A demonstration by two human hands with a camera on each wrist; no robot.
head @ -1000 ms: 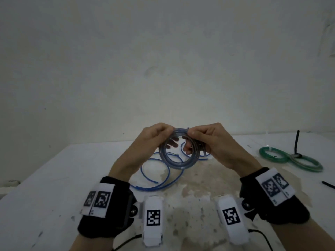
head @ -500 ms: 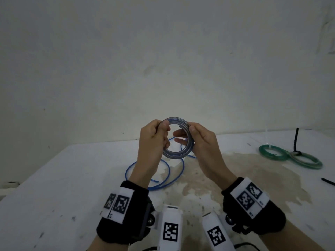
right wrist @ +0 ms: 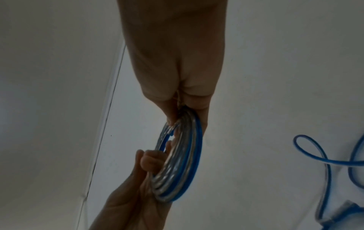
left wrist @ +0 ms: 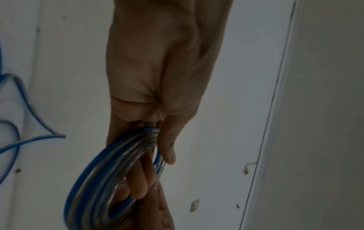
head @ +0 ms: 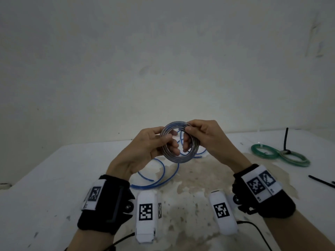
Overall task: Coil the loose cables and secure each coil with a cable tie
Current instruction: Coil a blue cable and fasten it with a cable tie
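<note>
A blue and clear cable coil [head: 179, 158] [left wrist: 102, 179] [right wrist: 183, 168] hangs in the air above the white table [head: 54, 178], held upright between both hands. My left hand [head: 155, 142] grips its left side, fingers passing through the ring and thumb on the outside. My right hand [head: 195, 134] pinches the top right of the coil with thumb and fingers. The cable's loose tail [head: 159, 171] lies in wide blue loops on the table under the hands. No cable tie is on this coil that I can see.
A green cable coil [head: 262, 151] and a paler one [head: 295, 158], joined at a black tie [head: 286, 140] that stands up, lie at the right. A black tie [head: 320, 181] lies near the right edge. A brown stain [head: 199, 178] covers the table's middle.
Both hands shifted along the coil, turning it. The right hand now pinches the top right rim, and the left hand's fingers reach through the ring. The coil looks a little thicker.
</note>
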